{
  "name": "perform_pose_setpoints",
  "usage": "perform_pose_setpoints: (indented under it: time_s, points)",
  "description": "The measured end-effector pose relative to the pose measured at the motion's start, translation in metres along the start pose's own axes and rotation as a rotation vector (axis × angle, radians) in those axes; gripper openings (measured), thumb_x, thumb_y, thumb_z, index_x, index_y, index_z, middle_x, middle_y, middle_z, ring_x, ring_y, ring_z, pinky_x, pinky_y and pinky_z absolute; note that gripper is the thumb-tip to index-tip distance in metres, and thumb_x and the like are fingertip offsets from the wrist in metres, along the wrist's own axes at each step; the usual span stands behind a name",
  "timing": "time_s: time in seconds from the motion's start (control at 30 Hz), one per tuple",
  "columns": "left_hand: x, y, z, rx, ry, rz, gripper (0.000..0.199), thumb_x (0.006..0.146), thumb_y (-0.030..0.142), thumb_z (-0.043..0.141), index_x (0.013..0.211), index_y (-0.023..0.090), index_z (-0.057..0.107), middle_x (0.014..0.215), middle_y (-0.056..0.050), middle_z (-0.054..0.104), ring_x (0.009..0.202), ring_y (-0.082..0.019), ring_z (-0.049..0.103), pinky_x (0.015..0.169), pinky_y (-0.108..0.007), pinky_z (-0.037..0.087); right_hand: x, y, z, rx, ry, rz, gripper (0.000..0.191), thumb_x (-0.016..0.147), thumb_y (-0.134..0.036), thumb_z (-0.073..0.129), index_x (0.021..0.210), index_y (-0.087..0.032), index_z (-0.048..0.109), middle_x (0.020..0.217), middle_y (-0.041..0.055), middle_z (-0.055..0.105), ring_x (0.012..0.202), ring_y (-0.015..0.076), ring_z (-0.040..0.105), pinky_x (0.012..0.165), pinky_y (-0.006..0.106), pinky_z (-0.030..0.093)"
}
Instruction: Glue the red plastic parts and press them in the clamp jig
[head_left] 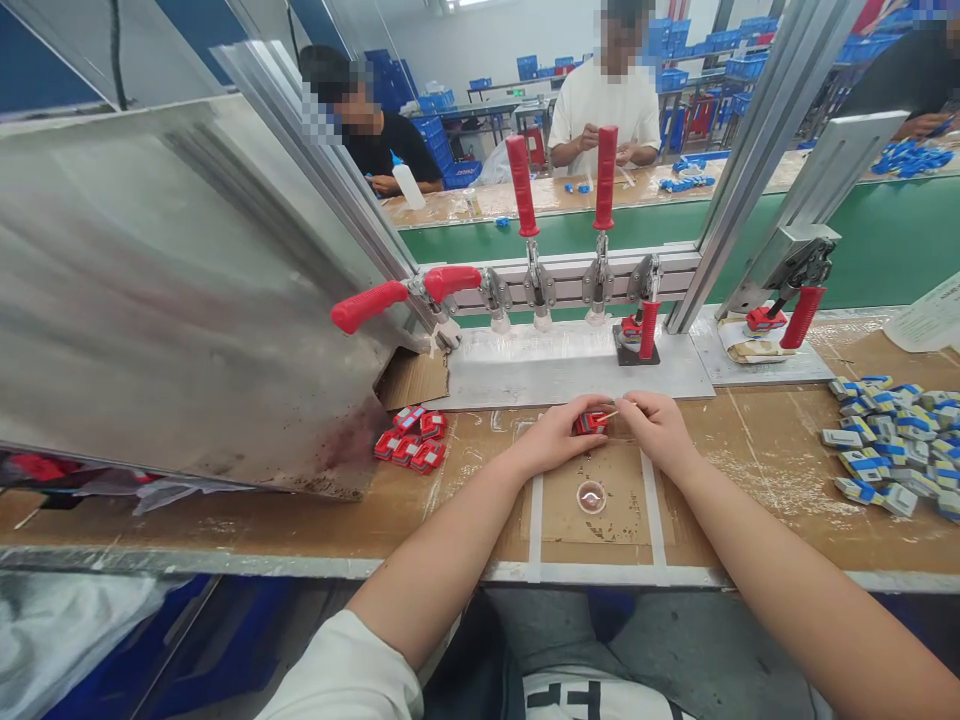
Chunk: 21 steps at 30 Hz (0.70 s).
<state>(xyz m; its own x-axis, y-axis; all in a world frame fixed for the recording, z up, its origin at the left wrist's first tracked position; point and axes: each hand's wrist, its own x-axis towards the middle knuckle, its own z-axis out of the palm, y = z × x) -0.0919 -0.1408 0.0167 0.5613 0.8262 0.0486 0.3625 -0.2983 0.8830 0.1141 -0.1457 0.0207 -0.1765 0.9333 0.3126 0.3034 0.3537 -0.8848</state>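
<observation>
Between the thumb and fingers of my left hand [562, 436] is a small red part [591, 423], held just above the table. My right hand [658, 426] pinches a thin light stick [609, 413], whose far end reaches the red part. Below both hands, a small round clear dish [592, 497] with dark liquid rests on a cardboard sheet [622, 520] edged by white tape. Left of my left hand lies a group of red parts [409, 440] on the table.
Toggle clamps with red handles [523, 187] hang on a metal frame [682, 262] ahead. One presses a red part at a black block [637, 345]. Grey, blue and yellow parts [900, 440] are piled right. A metal panel [187, 300] stands left. People work at the bench opposite.
</observation>
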Motion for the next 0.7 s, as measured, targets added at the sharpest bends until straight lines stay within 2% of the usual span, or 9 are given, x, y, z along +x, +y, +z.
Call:
perform_pose_setpoints:
  time_s: [0.13, 0.33, 0.57, 0.7]
  points:
    - [-0.0008, -0.0001, 0.0003, 0.027, 0.009, -0.001, 0.057, 0.09, 0.03, 0.072, 0.144, 0.027, 0.054, 0.141, -0.006, 0.065, 0.127, -0.026, 0.063, 0.112, -0.04, 0.048, 0.0024, 0.0033, 0.003, 0.005, -0.013, 0.047, 0.044, 0.092, -0.043, 0.049, 0.059, -0.023, 0.029, 0.059, -0.0044, 0.026, 0.057, 0.0116, 0.029, 0.055, 0.028, 0.023]
    - [-0.0003, -0.0006, 0.0007, 0.043, 0.007, -0.01, 0.057, 0.09, 0.031, 0.072, 0.144, 0.027, 0.054, 0.144, -0.006, 0.064, 0.131, -0.027, 0.061, 0.114, -0.041, 0.047, 0.003, 0.0057, 0.0049, -0.005, -0.041, 0.035, 0.045, 0.095, -0.045, 0.048, 0.061, -0.023, 0.031, 0.058, -0.0043, 0.03, 0.057, 0.012, 0.032, 0.056, 0.027, 0.027]
    - [0.0001, 0.0028, -0.0005, 0.031, -0.009, -0.031, 0.054, 0.091, 0.032, 0.07, 0.143, 0.029, 0.054, 0.143, -0.004, 0.064, 0.129, -0.026, 0.062, 0.115, -0.042, 0.047, 0.0017, 0.0088, 0.0002, -0.217, 0.056, -0.06, 0.043, 0.093, -0.036, 0.05, 0.059, -0.022, 0.028, 0.056, -0.004, 0.029, 0.055, 0.0123, 0.031, 0.056, 0.03, 0.024]
    - [0.0002, 0.0027, -0.0007, 0.026, -0.01, -0.02, 0.053, 0.091, 0.031, 0.07, 0.141, 0.028, 0.055, 0.142, -0.006, 0.065, 0.129, -0.027, 0.062, 0.115, -0.043, 0.047, 0.0014, 0.0053, -0.0014, -0.232, 0.063, -0.077, 0.045, 0.089, -0.034, 0.052, 0.058, -0.023, 0.022, 0.054, -0.0046, 0.024, 0.053, 0.0119, 0.027, 0.055, 0.031, 0.021]
